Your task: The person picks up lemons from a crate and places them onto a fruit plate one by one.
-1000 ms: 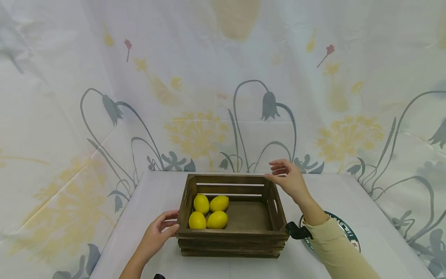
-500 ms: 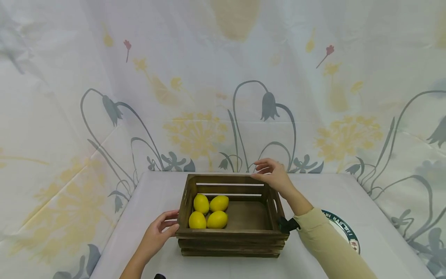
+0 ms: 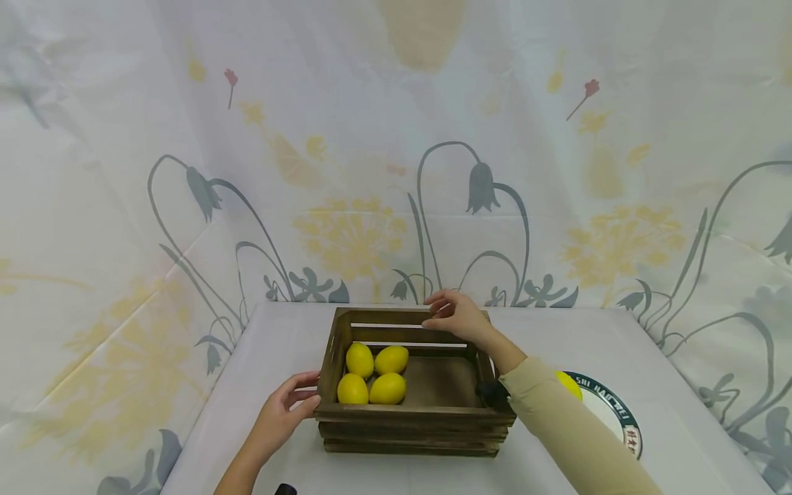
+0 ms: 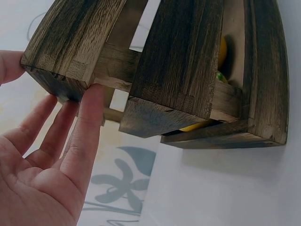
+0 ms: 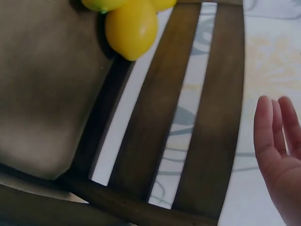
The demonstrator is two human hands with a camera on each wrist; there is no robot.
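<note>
Crate of dark slatted wood stands upright on the white tabletop, low at 6 o'clock of the head view; clock positions below are the wearer's, with 12 o'clock at the far side. Four yellow lemons lie grouped inside, on the crate floor toward 9 o'clock; they sit roughly two by two; the crate floor toward 3 o'clock is bare.

Left hand is at 8 o'clock of the crate; it grips the near corner of the top rail, thumb on one face and fingers on the other, as the left wrist view confirms.

Right hand is at 1 o'clock, by the far rail; its fingers are relaxed, lightly bent, and hold nothing; in the right wrist view they appear apart from the slats. A dark device sits at the right wrist, ahead of a pale yellow-green sleeve.

Plate with dark green lettered rim lies at 4 o'clock of the crate, partly behind the sleeve; a yellow fruit shows at its 11 o'clock, mostly hidden; a flower-printed backdrop rises at 12 o'clock.
</note>
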